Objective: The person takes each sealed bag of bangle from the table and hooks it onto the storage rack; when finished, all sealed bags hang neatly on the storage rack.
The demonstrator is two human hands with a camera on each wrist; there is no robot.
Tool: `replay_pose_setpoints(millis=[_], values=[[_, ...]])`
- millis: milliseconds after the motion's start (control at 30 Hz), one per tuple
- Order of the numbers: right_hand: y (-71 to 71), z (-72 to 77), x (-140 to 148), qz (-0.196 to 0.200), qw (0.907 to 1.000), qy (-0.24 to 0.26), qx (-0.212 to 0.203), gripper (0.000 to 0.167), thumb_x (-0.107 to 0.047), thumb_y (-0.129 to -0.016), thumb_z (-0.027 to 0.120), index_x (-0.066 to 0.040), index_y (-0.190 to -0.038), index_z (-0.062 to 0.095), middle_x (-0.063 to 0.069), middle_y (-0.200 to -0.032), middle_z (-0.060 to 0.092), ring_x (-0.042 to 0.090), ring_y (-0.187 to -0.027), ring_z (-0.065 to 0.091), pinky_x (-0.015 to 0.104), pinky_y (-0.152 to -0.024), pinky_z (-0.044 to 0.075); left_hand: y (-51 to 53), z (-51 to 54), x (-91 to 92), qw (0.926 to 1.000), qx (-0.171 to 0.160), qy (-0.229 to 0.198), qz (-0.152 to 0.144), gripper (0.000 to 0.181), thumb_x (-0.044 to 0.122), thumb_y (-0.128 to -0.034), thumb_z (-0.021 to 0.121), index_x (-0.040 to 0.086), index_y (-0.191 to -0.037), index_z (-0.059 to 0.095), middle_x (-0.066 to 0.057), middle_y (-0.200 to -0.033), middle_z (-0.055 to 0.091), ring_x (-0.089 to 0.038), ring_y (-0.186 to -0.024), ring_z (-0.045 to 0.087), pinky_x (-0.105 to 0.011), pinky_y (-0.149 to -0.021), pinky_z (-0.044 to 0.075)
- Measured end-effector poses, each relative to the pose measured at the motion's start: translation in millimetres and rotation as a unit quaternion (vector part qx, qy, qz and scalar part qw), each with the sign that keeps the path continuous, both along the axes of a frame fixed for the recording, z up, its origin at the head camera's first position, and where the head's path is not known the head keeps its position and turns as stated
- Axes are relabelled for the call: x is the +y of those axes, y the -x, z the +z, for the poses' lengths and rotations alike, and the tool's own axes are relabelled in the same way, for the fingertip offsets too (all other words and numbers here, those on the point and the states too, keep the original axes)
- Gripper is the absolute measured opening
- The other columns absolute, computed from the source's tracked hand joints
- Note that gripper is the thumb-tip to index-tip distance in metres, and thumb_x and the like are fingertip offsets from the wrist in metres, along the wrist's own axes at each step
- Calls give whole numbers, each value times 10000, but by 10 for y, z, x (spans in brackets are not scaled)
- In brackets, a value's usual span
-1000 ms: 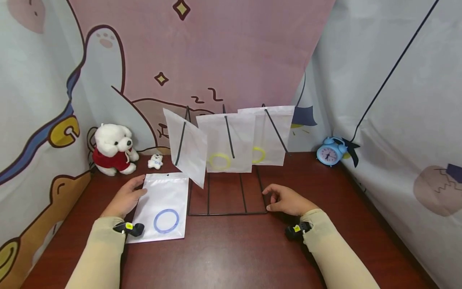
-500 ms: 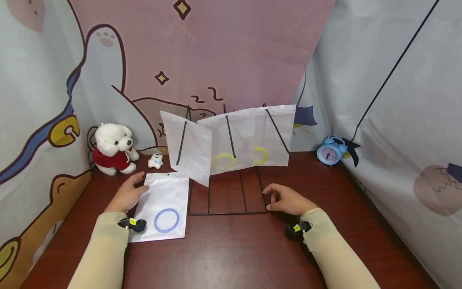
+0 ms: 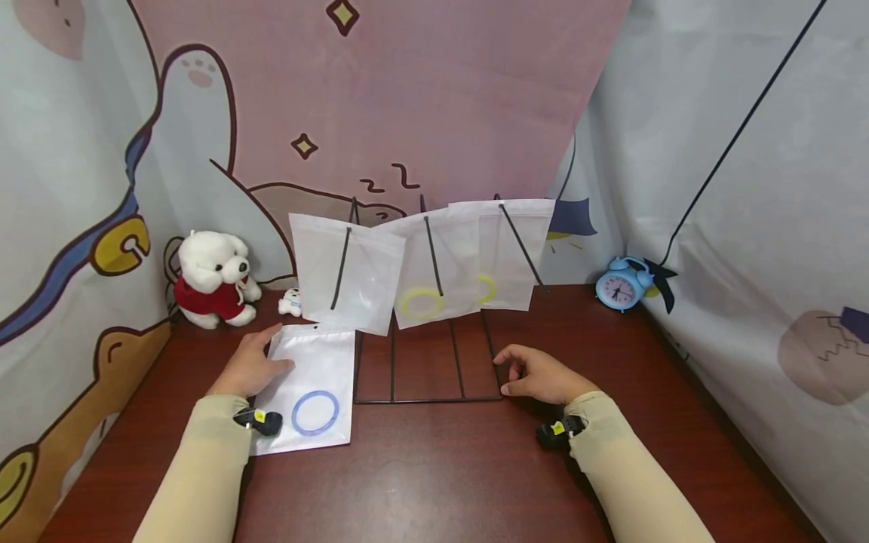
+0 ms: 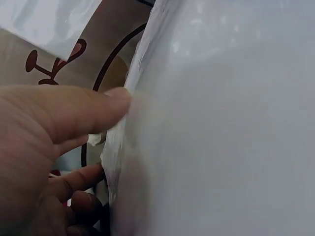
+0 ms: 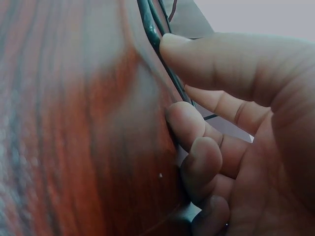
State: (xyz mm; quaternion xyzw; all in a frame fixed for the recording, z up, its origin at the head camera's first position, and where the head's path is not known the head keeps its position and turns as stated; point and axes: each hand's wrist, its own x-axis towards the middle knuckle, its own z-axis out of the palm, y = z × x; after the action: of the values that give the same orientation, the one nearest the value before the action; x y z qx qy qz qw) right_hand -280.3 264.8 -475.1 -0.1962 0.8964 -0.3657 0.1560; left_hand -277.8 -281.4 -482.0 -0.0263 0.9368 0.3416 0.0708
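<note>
My left hand pinches the left edge of a flat white zip bag with a blue ring showing through it. In the left wrist view the thumb lies over the bag's edge, with other fingers beside and behind it. A black wire rack stands to the right of this bag. My right hand holds the rack's front right base corner, fingers curled at the wire. From the rack's hooks hang a white bag on the left and two bags with yellow rings.
A white plush dog in red sits at the back left, with a tiny white dog figure beside it. A blue alarm clock stands at the back right. Printed cloth surrounds the brown table.
My left hand has slid right and its thumb reaches farther over the bag, which has shifted slightly right. The hanging left bag has swung to face forward. My right hand stays put.
</note>
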Motion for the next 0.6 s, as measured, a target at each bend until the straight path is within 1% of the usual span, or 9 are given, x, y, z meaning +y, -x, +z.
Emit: replay_pose_setpoints(millis=[133,400,467,600], values=[[5,-13,3,-5,10000,-8,11,459,-121,-888,844,-106,-1291,625,47,-881,602,194,-748,564,301,-648,485,-13,9,32,9997,-20,206,-126,875,202,-953,735,36,-1665,254,-375,-1621,252,-570,-1476,314,-723,-1197,282],[13,-25,10,13,10000,-24,61,455,-124,-887,845,-112,-1287,628,45,-877,604,193,-746,567,307,-654,489,-23,6,64,9991,-108,376,-177,868,190,-965,724,60,-1675,242,-354,-1664,238,-566,-1522,249,-719,-1212,252],[13,-22,9,10,10000,-27,65,454,-128,-887,845,-114,-1287,629,43,-876,604,192,-746,567,310,-656,489,-24,4,69,9992,-77,347,-180,862,180,-962,726,60,-1672,253,-353,-1659,244,-564,-1515,264,-717,-1210,260],[7,-13,8,1,10000,-29,56,456,-127,-887,845,-111,-1288,628,46,-876,605,193,-744,567,314,-657,489,-29,-10,66,9994,88,293,-179,827,158,-955,724,62,-1659,300,-367,-1604,282,-559,-1452,361,-712,-1187,315]])
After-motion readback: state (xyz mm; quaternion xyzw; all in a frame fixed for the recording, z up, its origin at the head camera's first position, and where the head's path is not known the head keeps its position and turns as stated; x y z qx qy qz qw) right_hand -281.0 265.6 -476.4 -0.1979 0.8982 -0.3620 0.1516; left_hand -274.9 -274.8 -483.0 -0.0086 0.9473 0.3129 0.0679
